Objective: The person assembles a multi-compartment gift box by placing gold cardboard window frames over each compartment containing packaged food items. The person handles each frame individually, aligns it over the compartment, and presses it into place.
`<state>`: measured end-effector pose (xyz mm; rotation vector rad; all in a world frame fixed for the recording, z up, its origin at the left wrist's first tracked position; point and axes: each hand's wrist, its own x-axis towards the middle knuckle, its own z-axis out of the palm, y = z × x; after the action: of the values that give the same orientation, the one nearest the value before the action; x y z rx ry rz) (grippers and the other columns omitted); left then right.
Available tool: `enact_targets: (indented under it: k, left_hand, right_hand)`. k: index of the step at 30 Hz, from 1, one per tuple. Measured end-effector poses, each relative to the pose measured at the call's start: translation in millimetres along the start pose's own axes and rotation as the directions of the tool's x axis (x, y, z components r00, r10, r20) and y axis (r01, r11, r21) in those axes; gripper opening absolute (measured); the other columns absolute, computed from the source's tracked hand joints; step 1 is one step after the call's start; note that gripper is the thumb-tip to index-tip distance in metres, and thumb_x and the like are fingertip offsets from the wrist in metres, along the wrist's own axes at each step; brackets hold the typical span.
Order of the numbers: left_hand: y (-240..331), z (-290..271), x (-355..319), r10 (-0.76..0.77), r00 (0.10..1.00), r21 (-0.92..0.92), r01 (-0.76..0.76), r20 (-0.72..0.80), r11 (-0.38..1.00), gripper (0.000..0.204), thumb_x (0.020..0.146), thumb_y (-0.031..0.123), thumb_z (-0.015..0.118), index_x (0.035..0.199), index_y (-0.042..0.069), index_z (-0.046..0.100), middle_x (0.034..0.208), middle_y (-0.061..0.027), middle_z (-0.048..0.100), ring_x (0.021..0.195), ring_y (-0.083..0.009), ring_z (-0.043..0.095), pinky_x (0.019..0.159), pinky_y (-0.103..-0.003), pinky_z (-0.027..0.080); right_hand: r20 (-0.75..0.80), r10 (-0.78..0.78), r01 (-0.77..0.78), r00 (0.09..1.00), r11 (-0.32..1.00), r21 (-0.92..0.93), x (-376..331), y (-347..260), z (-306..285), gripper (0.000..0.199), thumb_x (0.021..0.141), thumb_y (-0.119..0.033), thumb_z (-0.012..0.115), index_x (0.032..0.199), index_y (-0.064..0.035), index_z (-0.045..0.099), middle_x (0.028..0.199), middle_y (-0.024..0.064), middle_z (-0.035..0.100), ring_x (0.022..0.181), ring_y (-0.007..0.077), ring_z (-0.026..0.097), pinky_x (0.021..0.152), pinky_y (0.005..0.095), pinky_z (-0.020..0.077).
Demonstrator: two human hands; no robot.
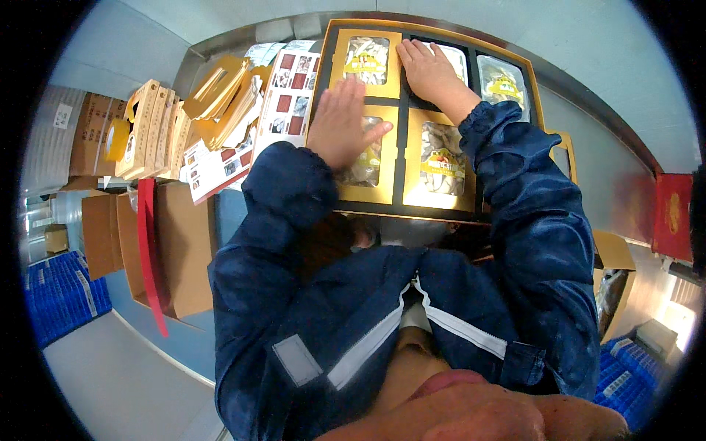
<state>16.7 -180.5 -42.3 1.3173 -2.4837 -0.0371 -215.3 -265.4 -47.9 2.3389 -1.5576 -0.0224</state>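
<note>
A shallow gift box with a gold rim and black dividers lies in front of me. Gold window sleeves frame the upper left pack, the lower left pack and the lower middle pack of dried pale food. My left hand rests flat across the two left sleeves, thumb spread, nothing held. Fingers of my right hand lie on the upper middle clear pack, partly covering it. The upper right clear pack has no gold sleeve. My right sleeve hides the lower right compartment.
Left of the box lie printed sheets, folded gold card sleeves and a row of flat cartons with yellow tape. An open cardboard box with a red strip stands nearer. Blue crates sit lower left.
</note>
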Motion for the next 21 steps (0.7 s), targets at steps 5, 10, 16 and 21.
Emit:
enact_targets:
  k: [5,10,16,21]
  left_hand:
    - [-3.4,5.8,3.2,-0.101,0.994,0.079,0.103,-0.037,0.991,0.09,0.094,0.062,0.055,0.144,-0.011,0.039,0.152,-0.0313,0.037,0.146,-0.0411,0.032,0.121,-0.048,0.022]
    - [10.1,-15.8,17.3,-0.165,0.979,-0.003,0.166,0.122,0.986,0.079,0.092,0.051,0.063,0.141,-0.008,0.044,0.151,-0.0298,0.04,0.144,-0.0412,0.035,0.121,-0.048,0.024]
    - [-3.6,-27.1,1.3,-0.151,0.949,-0.284,0.068,-0.278,0.956,0.063,0.095,0.021,0.059,0.149,-0.002,0.038,0.156,-0.0268,0.034,0.147,-0.0384,0.029,0.121,-0.043,0.022]
    - [22.2,-34.2,-21.2,-0.226,0.929,-0.406,0.093,-0.292,0.909,0.053,0.102,0.019,0.047,0.148,-0.006,0.039,0.155,-0.0258,0.038,0.145,-0.0383,0.035,0.121,-0.043,0.022]
  right_hand:
    - [-0.001,0.034,-0.034,0.999,0.998,0.061,22.3,-9.2,-4.2,0.05,0.099,-0.011,0.043,0.149,-0.0063,0.042,0.154,0.0141,0.045,0.143,0.0281,0.042,0.118,0.0471,0.0322]
    - [-0.067,0.098,-0.065,0.993,0.921,0.385,13.8,28.4,-10.4,0.058,0.092,-0.006,0.052,0.149,-0.0054,0.042,0.152,0.0185,0.046,0.138,0.0339,0.046,0.115,0.0423,0.0376]
    - [-0.237,0.531,-0.376,0.814,0.791,0.482,-169.6,260.5,0.3,0.045,0.093,-0.015,0.057,0.137,-0.0042,0.056,0.131,0.023,0.062,0.122,0.038,0.06,0.1,0.0454,0.0501]
    - [0.499,0.728,-0.832,0.47,0.554,-0.024,-367.2,296.3,90.8,0.037,0.089,-0.036,0.064,0.109,-0.0068,0.073,0.111,0.0193,0.071,0.106,0.0399,0.066,0.09,0.0468,0.0535]
